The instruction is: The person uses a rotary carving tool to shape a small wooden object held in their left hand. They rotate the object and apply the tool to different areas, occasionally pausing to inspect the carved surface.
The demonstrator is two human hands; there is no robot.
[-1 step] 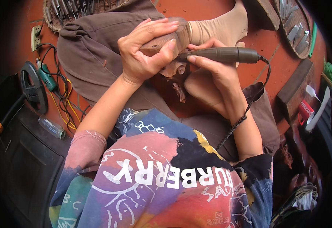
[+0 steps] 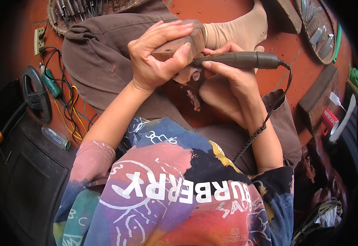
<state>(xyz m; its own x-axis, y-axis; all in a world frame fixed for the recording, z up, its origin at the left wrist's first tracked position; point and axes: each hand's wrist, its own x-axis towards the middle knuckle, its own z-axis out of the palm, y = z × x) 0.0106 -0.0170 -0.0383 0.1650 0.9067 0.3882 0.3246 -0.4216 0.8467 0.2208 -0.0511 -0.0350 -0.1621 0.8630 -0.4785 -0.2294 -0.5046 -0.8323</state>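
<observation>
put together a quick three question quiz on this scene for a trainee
1. Which hand grips the corded tool?
2. True or false: the clear plastic bottle stands upright.
3. The left hand holds a block that looks made of: A stone; B wood; C foam.

Key: 1. The right hand. 2. False; it lies on its side. 3. B.

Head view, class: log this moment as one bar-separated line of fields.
left hand: grips brown wooden block | right hand: holds dark olive-brown cylindrical tool, front end beside block | black coiled cord: runs from tool
</observation>
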